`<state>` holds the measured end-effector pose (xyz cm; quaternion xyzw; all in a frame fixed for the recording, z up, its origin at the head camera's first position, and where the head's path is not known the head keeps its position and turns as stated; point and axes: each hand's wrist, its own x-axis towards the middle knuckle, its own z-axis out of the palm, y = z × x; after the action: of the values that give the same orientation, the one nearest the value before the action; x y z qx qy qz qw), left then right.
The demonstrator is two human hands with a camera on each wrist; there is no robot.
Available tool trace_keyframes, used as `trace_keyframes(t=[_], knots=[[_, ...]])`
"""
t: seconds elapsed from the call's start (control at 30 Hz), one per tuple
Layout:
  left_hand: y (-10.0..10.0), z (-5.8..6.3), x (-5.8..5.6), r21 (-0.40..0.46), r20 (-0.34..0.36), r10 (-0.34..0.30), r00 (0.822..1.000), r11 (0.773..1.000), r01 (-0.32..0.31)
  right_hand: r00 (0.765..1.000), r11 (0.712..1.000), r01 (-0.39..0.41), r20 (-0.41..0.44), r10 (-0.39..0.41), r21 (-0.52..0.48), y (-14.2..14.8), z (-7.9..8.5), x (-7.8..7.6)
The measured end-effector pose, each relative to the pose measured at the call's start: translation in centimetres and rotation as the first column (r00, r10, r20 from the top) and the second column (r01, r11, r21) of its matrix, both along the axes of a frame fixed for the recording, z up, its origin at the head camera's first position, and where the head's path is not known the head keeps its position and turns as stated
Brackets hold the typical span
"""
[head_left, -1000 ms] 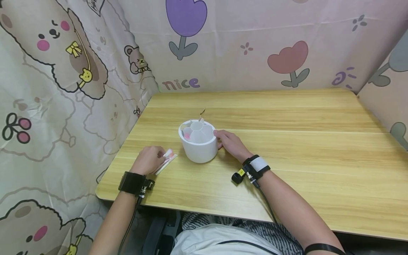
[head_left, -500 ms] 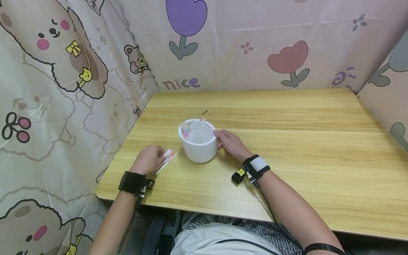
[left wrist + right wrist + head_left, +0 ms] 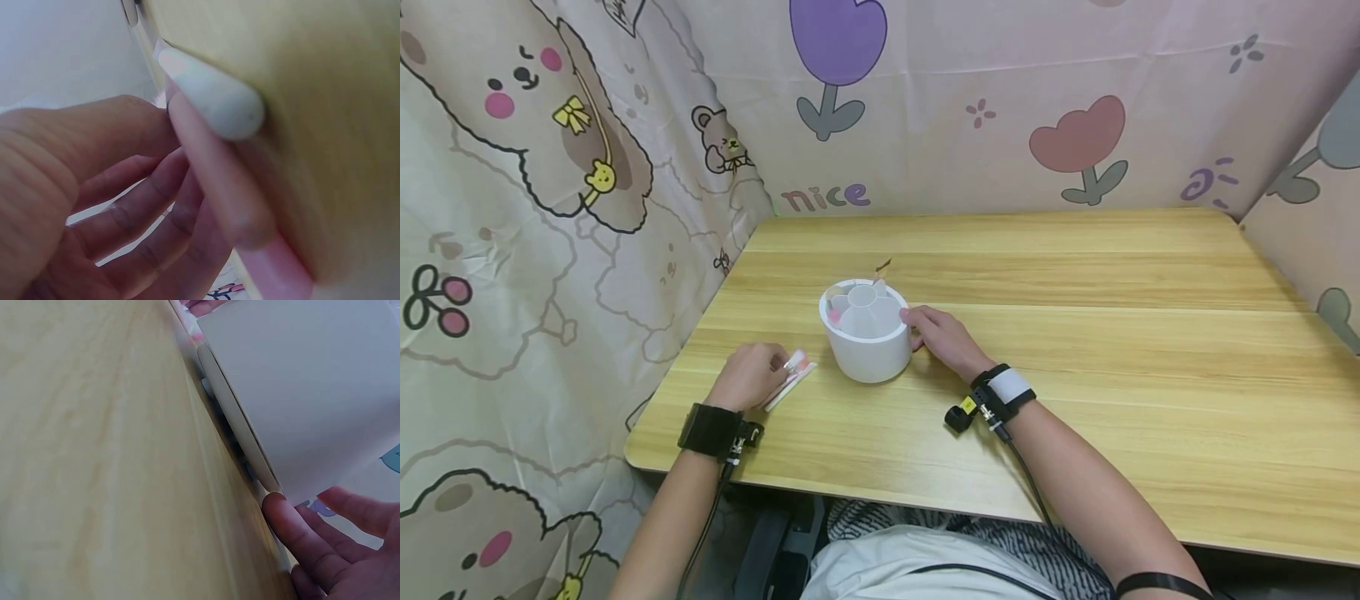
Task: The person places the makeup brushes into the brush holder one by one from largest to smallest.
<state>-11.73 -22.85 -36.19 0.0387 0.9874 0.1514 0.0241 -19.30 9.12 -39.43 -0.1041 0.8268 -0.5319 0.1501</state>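
A white round pot (image 3: 868, 354) with petal-like compartments around a central ring stands on the table. A small pink item (image 3: 834, 317) and a thin brown twig-like piece (image 3: 882, 267) show inside it. My right hand (image 3: 943, 335) touches the pot's right side. In the right wrist view, its fairly straight fingers (image 3: 303, 534) reach the pot's lower edge. Left of the pot, my left hand (image 3: 752, 372) pinches slim sticks with rounded ends low over the tabletop. The left wrist view shows a white stick (image 3: 219, 103), a pinkish-brown stick (image 3: 219, 172) and a flatter pink piece (image 3: 278, 272).
The wooden table (image 3: 1075, 333) has its front edge close to the person's lap. A patterned curtain (image 3: 535, 275) hangs along the left side, and another printed cloth (image 3: 940, 150) rises behind the table. Cables run from both wrist cameras along the forearms.
Inside the pot, the twig-like piece has shifted slightly right and the pink item slightly left and back, as in a small clockwise turn. Both hands stay almost still.
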Motion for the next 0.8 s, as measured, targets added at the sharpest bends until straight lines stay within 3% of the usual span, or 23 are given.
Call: trace_keyframes(t=[0.8], knots=[[0.12, -0.13, 0.06, 0.002, -0.016, -0.007, 1.0, 1.0, 0.007, 1.0, 1.0, -0.002, 0.001, 0.002, 0.007, 0.06, 0.12, 0.12]])
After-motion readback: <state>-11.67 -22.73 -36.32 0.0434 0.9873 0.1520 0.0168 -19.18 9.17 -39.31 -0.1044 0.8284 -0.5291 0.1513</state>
